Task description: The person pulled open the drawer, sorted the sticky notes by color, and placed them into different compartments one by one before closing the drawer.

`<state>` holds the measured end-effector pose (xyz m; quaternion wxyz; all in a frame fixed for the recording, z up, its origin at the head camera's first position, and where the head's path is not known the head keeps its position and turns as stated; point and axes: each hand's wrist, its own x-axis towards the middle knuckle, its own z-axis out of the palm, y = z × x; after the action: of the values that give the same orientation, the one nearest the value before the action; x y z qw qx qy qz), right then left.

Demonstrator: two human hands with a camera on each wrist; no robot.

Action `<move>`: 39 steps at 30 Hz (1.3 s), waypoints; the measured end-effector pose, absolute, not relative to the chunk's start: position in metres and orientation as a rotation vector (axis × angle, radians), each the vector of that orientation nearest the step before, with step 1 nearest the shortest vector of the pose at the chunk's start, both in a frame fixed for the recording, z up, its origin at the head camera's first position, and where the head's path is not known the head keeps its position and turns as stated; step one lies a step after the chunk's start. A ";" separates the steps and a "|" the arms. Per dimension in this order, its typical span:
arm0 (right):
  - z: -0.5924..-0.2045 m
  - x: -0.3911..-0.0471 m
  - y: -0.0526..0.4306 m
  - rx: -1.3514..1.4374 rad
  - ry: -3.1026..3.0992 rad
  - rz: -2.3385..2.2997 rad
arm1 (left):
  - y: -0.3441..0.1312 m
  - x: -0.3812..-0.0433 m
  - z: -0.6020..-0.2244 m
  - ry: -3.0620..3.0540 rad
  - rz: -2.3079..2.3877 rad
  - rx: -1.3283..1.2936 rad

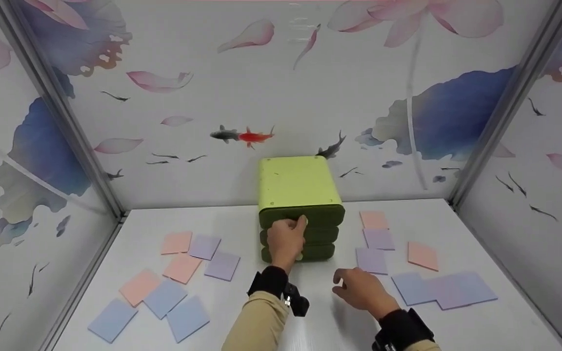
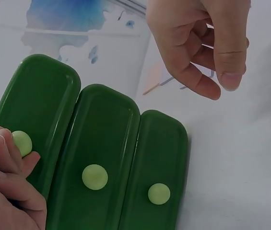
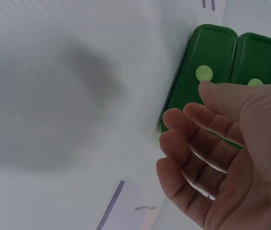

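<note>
A small drawer unit point(image 1: 296, 183) with a yellow-green top and three dark green drawer fronts stands at the back of the table. My left hand point(image 1: 286, 240) pinches the round knob point(image 2: 23, 143) of the top drawer point(image 1: 327, 214), fingers curled about it in the left wrist view. Below it, the middle drawer point(image 2: 99, 139) and bottom drawer point(image 2: 160, 148) show their pale green knobs uncovered. To the right and nearer, my right hand point(image 1: 361, 291) hovers over the table with loosely bent fingers, holding nothing. All three drawers look pushed in.
Several pink, purple and blue square cards lie left of the unit, such as a blue card point(image 1: 113, 320). More lie on the right, among them a pink card point(image 1: 422, 256) and overlapping blue-purple cards point(image 1: 466, 291). Printed panels point(image 1: 271, 87) wall the white table point(image 1: 242, 312).
</note>
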<state>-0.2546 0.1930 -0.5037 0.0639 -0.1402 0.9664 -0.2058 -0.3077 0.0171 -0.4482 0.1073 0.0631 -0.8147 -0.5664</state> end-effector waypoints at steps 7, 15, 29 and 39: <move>-0.507 -0.254 0.199 -0.428 2.910 -0.649 | 0.013 -0.291 -0.457 -2.402 -1.609 0.103; -0.511 -0.256 0.204 -0.376 2.915 -0.631 | 0.014 -0.270 -0.462 -2.395 -1.596 0.082; -0.509 -0.259 0.204 -0.320 2.889 -0.597 | 0.010 -0.243 -0.468 -2.363 -1.629 0.067; -0.509 -0.259 0.203 -0.342 2.882 -0.608 | 0.006 -0.234 -0.477 -2.422 -1.589 0.061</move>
<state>-0.2591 0.2026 -0.5094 0.0881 -0.1148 0.9681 -0.2044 -0.2337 0.0059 -0.4765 0.1218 0.0208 -0.8296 -0.5445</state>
